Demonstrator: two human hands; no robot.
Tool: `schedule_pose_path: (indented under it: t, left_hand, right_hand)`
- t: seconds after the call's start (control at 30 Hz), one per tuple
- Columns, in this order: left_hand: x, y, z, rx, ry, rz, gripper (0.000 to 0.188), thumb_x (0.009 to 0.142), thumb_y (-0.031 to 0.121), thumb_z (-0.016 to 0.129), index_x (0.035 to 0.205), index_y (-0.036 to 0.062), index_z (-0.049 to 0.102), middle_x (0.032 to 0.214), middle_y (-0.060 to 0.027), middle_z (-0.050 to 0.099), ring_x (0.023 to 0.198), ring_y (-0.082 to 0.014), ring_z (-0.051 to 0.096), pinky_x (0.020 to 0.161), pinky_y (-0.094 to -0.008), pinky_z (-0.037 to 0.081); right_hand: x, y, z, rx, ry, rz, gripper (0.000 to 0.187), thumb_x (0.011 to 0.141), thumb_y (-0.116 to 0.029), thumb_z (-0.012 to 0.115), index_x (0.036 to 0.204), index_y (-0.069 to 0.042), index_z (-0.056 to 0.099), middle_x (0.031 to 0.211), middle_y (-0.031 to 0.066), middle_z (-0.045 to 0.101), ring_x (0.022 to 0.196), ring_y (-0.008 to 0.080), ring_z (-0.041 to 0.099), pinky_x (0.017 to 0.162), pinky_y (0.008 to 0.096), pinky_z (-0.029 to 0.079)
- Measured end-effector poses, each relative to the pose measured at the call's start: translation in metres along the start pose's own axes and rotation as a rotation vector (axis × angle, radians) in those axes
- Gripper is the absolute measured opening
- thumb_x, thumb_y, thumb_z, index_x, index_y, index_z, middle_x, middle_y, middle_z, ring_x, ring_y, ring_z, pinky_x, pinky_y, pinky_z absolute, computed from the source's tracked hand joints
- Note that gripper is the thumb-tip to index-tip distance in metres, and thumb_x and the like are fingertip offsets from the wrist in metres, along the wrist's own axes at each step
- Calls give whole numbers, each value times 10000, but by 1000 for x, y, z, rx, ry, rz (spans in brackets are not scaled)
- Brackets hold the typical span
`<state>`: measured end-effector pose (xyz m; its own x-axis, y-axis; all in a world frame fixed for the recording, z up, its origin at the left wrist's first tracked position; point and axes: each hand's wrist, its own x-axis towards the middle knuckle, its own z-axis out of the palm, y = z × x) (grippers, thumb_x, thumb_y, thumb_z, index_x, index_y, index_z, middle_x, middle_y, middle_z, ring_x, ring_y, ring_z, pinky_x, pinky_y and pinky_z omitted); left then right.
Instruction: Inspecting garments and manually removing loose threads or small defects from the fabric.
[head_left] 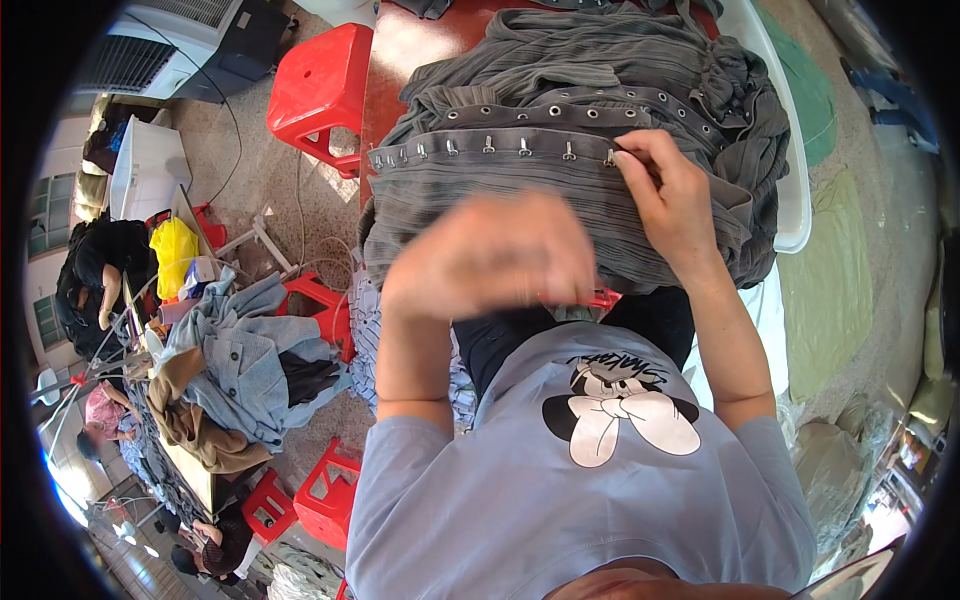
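A dark grey ribbed garment spreads in front of me. Along its edge runs a darker band carrying a row of several metal hooks. My right hand pinches this band at its right end, thumb and forefinger closed beside a hook. Behind it lies another band with metal eyelets, and more bunched grey fabric is heaped farther back. My left hand is raised over the near part of the garment. Motion smears its fingers, so whether it holds anything is unclear.
A white plastic tub's rim borders the fabric on the right. A red stool stands at the far left, with more red stools lower left. Blue garments cover a table on the left, where other people work. Green sheeting lies on the right floor.
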<state>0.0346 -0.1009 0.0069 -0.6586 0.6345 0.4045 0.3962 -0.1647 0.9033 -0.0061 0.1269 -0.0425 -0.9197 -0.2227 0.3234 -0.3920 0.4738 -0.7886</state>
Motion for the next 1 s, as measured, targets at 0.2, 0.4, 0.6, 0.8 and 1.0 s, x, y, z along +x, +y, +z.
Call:
schedule_pose_path:
  t: [0.2,0.4,0.6,0.8,1.0]
  left_hand:
    - [2,-6,0,791,460,-242,157,779,49,747,927,30,701,910,-78,642,827,-262,611,728,-377,503]
    - [4,-49,-13,997,412,-151,115,770,64,737,872,47,687,968,-59,619,959,-259,568,854,-376,423]
    - [5,-57,-12,865,467,-187,124,828,56,684,933,38,621,968,-82,615,943,-277,569,869,-364,421]
    - [3,-55,-7,769,477,-239,161,842,32,676,975,24,585,977,-86,608,934,-273,569,885,-361,424]
    - [1,-63,-13,815,439,-145,164,846,7,675,982,12,584,988,-87,615,932,-245,584,880,-327,447]
  right_hand:
    - [-4,-2,-1,24,30,-43,175,906,-119,690,1036,-21,627,884,96,696,705,205,689,628,304,530]
    - [-3,-22,11,-128,-1,-245,169,867,-111,706,994,-34,624,881,94,667,698,245,687,588,331,529]
    - [-1,-20,18,-268,-67,-248,181,877,-163,694,994,-49,616,901,82,669,704,269,673,589,354,516]
    - [-1,-22,19,-308,-68,-244,184,878,-169,694,991,-51,610,904,79,671,709,271,678,587,358,520]
    - [-2,-24,17,-295,-89,-202,176,885,-174,689,991,-58,610,909,83,675,705,275,679,589,364,520]
